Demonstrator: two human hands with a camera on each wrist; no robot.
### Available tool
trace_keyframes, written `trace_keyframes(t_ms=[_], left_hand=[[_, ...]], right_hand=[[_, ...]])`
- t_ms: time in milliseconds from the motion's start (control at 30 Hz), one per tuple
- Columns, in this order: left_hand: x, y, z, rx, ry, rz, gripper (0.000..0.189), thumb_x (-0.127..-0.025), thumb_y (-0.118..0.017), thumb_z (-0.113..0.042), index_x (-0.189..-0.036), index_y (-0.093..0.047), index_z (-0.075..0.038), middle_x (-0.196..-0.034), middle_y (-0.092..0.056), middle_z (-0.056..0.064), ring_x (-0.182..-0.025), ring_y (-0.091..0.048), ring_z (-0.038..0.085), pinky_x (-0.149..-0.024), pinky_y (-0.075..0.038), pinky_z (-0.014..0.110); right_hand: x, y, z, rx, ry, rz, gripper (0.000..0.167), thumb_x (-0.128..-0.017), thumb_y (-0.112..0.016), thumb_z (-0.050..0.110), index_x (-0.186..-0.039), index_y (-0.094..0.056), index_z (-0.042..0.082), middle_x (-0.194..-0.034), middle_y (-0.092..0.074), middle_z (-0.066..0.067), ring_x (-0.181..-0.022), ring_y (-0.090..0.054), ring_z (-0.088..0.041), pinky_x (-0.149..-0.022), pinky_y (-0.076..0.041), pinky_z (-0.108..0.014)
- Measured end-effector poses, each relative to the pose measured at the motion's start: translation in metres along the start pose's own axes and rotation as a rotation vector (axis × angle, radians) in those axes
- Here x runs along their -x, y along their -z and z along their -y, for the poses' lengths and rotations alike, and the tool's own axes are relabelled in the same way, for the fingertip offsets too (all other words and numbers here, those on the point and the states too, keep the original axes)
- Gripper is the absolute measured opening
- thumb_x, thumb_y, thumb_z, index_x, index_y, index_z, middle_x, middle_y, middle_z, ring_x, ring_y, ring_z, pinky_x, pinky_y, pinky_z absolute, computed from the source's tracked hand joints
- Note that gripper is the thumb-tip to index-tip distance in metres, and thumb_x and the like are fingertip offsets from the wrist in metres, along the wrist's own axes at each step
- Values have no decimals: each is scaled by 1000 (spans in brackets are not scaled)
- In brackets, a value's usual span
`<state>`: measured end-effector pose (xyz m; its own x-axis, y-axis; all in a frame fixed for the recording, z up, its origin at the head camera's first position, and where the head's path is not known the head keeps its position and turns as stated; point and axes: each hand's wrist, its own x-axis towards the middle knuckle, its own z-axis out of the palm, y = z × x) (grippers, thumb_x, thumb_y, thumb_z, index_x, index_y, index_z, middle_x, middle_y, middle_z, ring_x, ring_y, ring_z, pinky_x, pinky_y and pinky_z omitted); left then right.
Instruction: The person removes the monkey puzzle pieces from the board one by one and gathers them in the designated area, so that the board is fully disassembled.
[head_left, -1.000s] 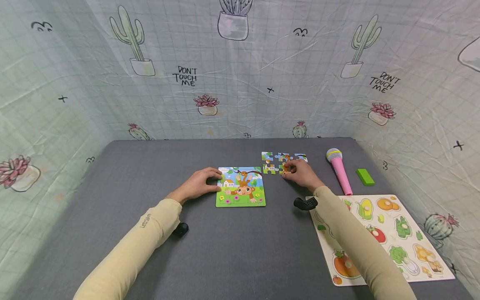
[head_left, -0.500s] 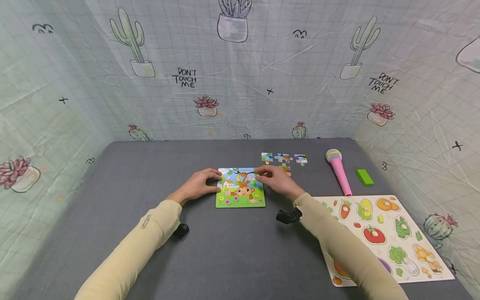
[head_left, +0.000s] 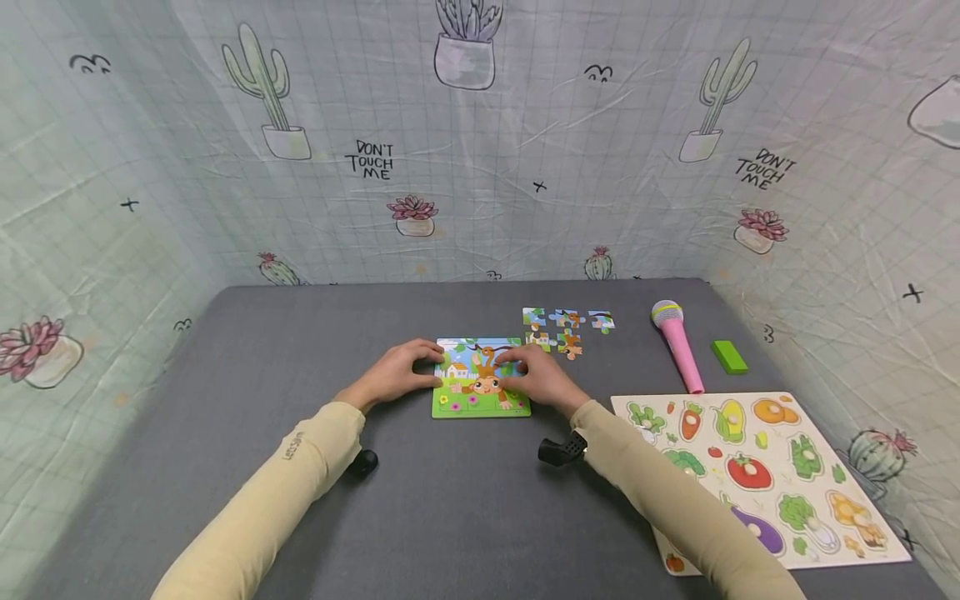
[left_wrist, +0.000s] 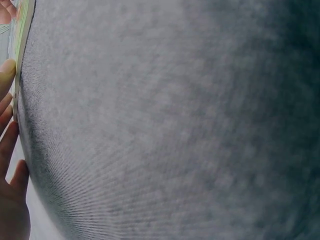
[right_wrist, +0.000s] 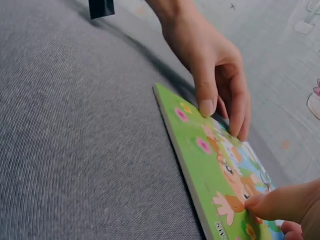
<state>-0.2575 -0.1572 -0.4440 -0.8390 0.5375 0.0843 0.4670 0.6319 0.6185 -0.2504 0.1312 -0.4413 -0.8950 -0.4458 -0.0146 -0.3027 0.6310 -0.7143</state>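
A square picture puzzle board (head_left: 468, 408), showing a monkey upside down on green grass and blue sky, lies flat mid-table. At its left edge rests my left hand (head_left: 392, 372); the right wrist view shows that hand's thumb (right_wrist: 206, 97) at the near corner area and the fingers farther along the edge. My right hand (head_left: 542, 377) is over the board's right part. Its thumb (right_wrist: 275, 202) touches the picture by the monkey's face, the other fingers mostly out of sight. Whether a piece is between them cannot be seen. In the left wrist view, the left fingers (left_wrist: 7, 147) lie along the edge.
Several loose jigsaw pieces (head_left: 567, 318) lie behind the board to the right. Farther right are a pink toy microphone (head_left: 681, 350) and a green block (head_left: 729, 357). A vegetable puzzle board (head_left: 750, 442) lies partly under my right forearm. A printed cloth (head_left: 480, 167) hangs around the table.
My right hand has moved left from the loose pieces to the board's upper right, then a little nearer to me over its right part. The left hand stays at the left edge.
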Motion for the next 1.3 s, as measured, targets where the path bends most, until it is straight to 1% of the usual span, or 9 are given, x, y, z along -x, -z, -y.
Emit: trace_keyframes(t_ms=[67,200,333,467,600,767,1067,1167,1300], left_hand=[[0,0,0,4,0,0,39,-88,-75,-23,-121,-67,-3,-136,-55,12,-130,-47,32,-109,-37,50],[0,-1,1,2,-5,0,39,-88,-75,-23,-121,-67,-3,-136,-55,12,-130,-47,32,-109,-37,51],[-1,-1,3,-2,7,5,40,-88,-75,-24,-121,-67,-4,-137,-54,11,-131,-46,31,-109,-37,50],[-1,0,3,-2,1,5,39,-88,-75,-23,-121,-67,-3,-136,-55,11,-131,-47,31,-109,-37,50],[-1,-1,4,-8,-11,5,39,-89,-75,-24,-121,-67,-3,-136,-55,12,-130,-47,32,-108,-38,51],[-2,0,4,0,5,15,39,-88,-76,-24,-121,-67,-4,-136,-55,10,-131,-47,30,-110,-37,49],[-2,-1,4,1,5,15,39,-88,-75,-23,-121,-67,-4,-136,-55,10,-131,-46,31,-110,-37,49],[-3,-2,5,0,3,13,39,-88,-75,-23,-121,-67,-4,-136,-55,10,-131,-46,30,-110,-37,49],[-3,-2,5,4,-5,13,39,-88,-75,-23,-122,-67,-4,-136,-54,11,-131,-46,31,-109,-37,50]], right_hand=[[0,0,0,16,-9,11,34,-89,-73,16,-121,-69,10,-122,-55,-12,-94,-49,-24,-79,-44,-38],[1,0,1,33,-14,21,32,-90,-73,17,-121,-69,11,-117,-54,-10,-92,-46,-23,-77,-41,-37],[1,1,2,40,8,22,30,-89,-73,17,-119,-70,10,-112,-53,-10,-89,-44,-23,-73,-38,-35],[1,0,4,52,34,18,29,-89,-73,14,-117,-70,9,-112,-54,-11,-89,-45,-23,-74,-39,-35],[1,0,6,56,27,22,27,-89,-73,14,-116,-71,10,-110,-52,-11,-89,-45,-23,-75,-40,-35],[2,-1,8,54,24,19,25,-89,-73,12,-114,-71,10,-108,-50,-12,-89,-44,-23,-74,-39,-35],[2,-1,7,77,63,15,23,-90,-72,14,-112,-71,10,-114,-48,-12,-105,-41,-29,-91,-36,-46],[3,0,7,85,63,20,22,-90,-72,14,-112,-71,10,-114,-48,-12,-105,-41,-29,-92,-36,-46],[2,0,7,96,70,16,22,-89,-72,14,-111,-71,10,-112,-49,-12,-102,-41,-27,-88,-37,-43]])
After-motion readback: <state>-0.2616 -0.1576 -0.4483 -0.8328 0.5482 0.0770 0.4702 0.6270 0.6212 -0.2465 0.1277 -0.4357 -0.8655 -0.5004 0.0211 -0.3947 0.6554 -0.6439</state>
